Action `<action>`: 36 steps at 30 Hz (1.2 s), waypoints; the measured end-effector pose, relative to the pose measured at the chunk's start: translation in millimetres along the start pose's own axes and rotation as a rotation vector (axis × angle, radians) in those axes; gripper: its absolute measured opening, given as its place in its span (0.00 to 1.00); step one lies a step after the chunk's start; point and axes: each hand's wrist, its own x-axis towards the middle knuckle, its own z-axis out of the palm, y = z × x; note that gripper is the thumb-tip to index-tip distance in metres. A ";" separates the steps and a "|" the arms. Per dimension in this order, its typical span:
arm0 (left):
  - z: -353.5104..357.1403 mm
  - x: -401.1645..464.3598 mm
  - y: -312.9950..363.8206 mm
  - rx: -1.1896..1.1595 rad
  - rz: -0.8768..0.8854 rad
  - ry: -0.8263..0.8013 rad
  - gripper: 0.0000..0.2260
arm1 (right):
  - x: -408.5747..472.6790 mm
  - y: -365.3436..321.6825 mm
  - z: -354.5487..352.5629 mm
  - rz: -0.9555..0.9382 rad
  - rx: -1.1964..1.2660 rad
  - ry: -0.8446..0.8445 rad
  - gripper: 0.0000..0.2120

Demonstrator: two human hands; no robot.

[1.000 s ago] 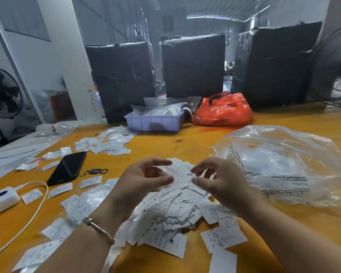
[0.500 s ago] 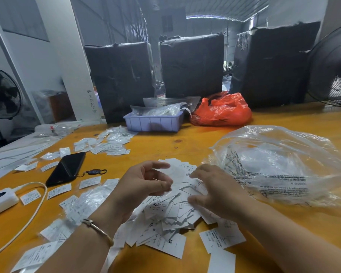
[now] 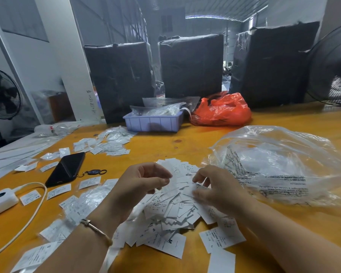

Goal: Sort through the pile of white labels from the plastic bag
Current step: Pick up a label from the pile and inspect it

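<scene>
The pile of white labels lies on the orange table directly in front of the person, just left of the clear plastic bag, whose near edge touches the heap. In the head view, a label is pinched between thumb and forefinger of the left hand, held just above the pile; the right hand is blurred, its fingers loosely curled over the top labels, and whether one is gripped cannot be told. Size letters such as S, L, XL and M are seen mixed through the heap, so a label could be misread and dropped in the wrong group if several thin slips cling together in the pinch. Labels already scattered near the black phone and white charger cable could be confused with the unsorted pile if it spreads. A sweep of the right forearm might push labels under the bag or off the near edge.
</scene>
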 end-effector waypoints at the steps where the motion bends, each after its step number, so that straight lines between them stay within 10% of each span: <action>1: -0.1 0.2 0.2 -0.033 -0.003 -0.007 0.06 | -0.1 0.2 -0.5 -0.001 0.024 0.030 0.05; 15: 2.3 -1.2 -0.8 0.012 -0.030 -0.046 0.08 | 1.2 2.2 -8.8 0.006 0.428 0.303 0.11; 29: 5.7 -0.7 -1.8 0.021 0.036 -0.035 0.05 | -1.7 -11.8 -2.2 -0.152 0.374 0.052 0.17; 36: 5.9 -0.7 -2.3 0.034 0.076 -0.056 0.05 | 0.2 -11.1 -0.2 -0.235 0.397 0.087 0.03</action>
